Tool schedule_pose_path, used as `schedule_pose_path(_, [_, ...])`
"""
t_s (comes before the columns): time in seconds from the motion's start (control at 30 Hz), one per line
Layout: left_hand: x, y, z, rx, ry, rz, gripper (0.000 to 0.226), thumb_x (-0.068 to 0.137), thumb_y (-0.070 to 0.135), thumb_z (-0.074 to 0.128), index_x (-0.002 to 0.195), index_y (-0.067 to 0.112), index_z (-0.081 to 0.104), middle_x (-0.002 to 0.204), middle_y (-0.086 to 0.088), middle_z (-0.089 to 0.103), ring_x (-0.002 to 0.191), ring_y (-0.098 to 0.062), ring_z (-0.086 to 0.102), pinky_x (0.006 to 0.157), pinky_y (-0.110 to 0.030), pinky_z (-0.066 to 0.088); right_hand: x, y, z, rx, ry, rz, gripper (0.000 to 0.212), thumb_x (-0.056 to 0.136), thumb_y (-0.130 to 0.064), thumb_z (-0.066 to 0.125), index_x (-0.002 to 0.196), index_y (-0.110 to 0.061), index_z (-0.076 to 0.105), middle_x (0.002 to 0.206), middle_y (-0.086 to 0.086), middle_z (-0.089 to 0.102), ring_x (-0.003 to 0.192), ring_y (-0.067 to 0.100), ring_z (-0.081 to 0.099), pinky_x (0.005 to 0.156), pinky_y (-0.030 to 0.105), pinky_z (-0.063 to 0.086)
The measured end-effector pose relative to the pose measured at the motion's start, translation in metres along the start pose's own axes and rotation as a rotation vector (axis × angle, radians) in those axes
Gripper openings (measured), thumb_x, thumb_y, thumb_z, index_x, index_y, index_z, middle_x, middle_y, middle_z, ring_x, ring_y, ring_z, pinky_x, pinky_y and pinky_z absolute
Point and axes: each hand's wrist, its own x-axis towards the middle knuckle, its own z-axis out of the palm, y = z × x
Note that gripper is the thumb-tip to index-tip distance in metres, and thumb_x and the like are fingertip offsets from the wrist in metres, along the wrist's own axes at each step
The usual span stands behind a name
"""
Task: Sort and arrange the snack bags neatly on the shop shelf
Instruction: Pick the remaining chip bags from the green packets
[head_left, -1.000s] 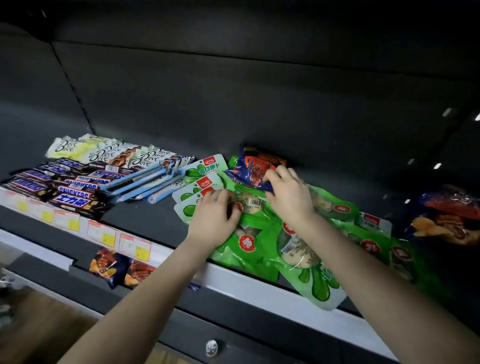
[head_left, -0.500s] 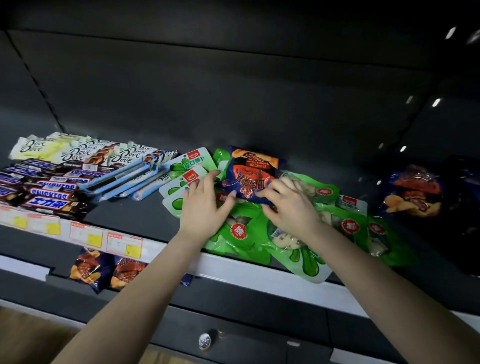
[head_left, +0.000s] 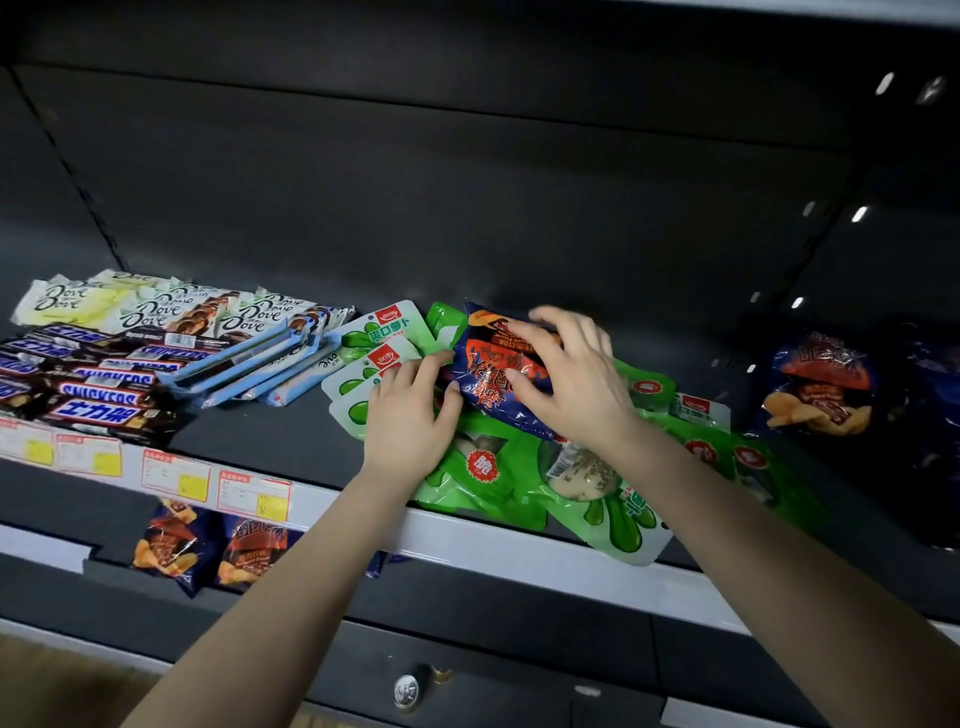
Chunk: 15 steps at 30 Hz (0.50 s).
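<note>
Blue chip bag (head_left: 480, 376) under right grip (head_left: 576, 395) clasping it, left grip (head_left: 410, 421) flat on green packs (head_left: 480, 483)

Green bags (head_left: 483, 467) partly hidden under blue bag (head_left: 488, 382) (price tags (head_left: 254, 499) blurred).

Bare forearms (head_left: 291, 561) meet the left grip (head_left: 410, 421) and right grip (head_left: 571, 389).

A single wide-angle camera worn on the person's head looks forward and down onto the dark shop shelf (head_left: 260, 431) from just outside its front edge. It sits close. Both forearms (head_left: 291, 571) reach in from the bottom of the frame, the shelf's back wall (head_left: 467, 208) fills the upper half, and the white front rail (head_left: 467, 535) crosses low.
</note>
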Motion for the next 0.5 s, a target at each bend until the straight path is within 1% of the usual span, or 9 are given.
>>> schedule_pose_path(0.07, [0.000,0.000,0.000,-0.011,0.003,-0.003,0.035,0.094,0.030,0.047,0.128,0.024,0.051,0.120,-0.005,0.058,0.114,-0.027,0.047,0.094,-0.040,0.036,0.012,0.002,0.004,-0.017,-0.138,0.037,0.069,0.085,-0.054,0.052,0.143,-0.021,0.035,0.150,0.009,0.028,0.136,0.032,0.026,0.111,0.053,0.019])
schedule_pose_path(0.1, [0.000,0.000,0.000,-0.012,0.006,-0.005,0.035,0.094,0.028,0.048,0.128,0.024,0.051,0.120,-0.005,0.058,0.114,-0.028,0.047,0.094,-0.040,0.036,0.016,0.002,0.008,-0.032,-0.209,0.053,0.077,0.084,-0.061,0.049,0.147,-0.024,0.025,0.155,0.007,0.016,0.140,0.033,0.016,0.113,0.054,0.011])
schedule_pose_path(0.17, [0.000,-0.001,0.000,-0.005,0.006,-0.010,0.035,0.093,0.025,0.048,0.128,0.023,0.052,0.119,-0.006,0.059,0.114,-0.029,0.047,0.094,-0.040,0.035,0.020,0.003,0.020,-0.059,-0.332,0.091,0.086,0.081,-0.070,0.044,0.150,-0.030,0.011,0.158,0.002,0.000,0.143,0.035,0.004,0.114,0.053,0.003])
schedule_pose_path(0.2, [0.000,-0.001,0.000,-0.002,0.003,-0.015,0.035,0.092,0.024,0.049,0.128,0.023,0.053,0.118,-0.006,0.059,0.113,-0.029,0.047,0.094,-0.040,0.035,0.018,0.003,0.026,-0.066,-0.383,0.117,0.089,0.080,-0.072,0.043,0.150,-0.032,0.007,0.159,0.002,-0.002,0.143,0.036,0.002,0.114,0.052,0.003])
schedule_pose_path(0.27, [0.000,-0.001,0.000,0.002,-0.014,-0.020,0.038,0.090,0.021,0.050,0.128,0.024,0.053,0.117,-0.006,0.059,0.113,-0.029,0.046,0.094,-0.040,0.034,0.012,0.003,0.038,-0.067,-0.426,0.163,0.090,0.079,-0.075,0.042,0.149,-0.034,0.003,0.159,0.001,0.001,0.142,0.036,0.006,0.114,0.052,0.005])
schedule_pose_path(0.4, [0.000,-0.002,0.000,0.003,-0.032,-0.012,0.044,0.087,0.019,0.049,0.130,0.027,0.051,0.119,-0.005,0.058,0.114,-0.028,0.045,0.095,-0.039,0.032,0.004,0.005,0.048,-0.074,-0.357,0.182,0.092,0.077,-0.076,0.040,0.149,-0.032,0.005,0.156,0.004,0.015,0.139,0.035,0.016,0.112,0.052,0.014])
schedule_pose_path(0.5, [0.000,-0.001,0.000,-0.013,-0.018,-0.017,0.047,0.083,0.023,0.044,0.129,0.028,0.053,0.117,-0.005,0.058,0.112,-0.029,0.046,0.095,-0.040,0.033,0.003,0.006,0.051,-0.086,-0.322,0.184,0.093,0.075,-0.077,0.039,0.149,-0.030,0.006,0.153,0.005,0.020,0.137,0.035,0.021,0.111,0.053,0.017])
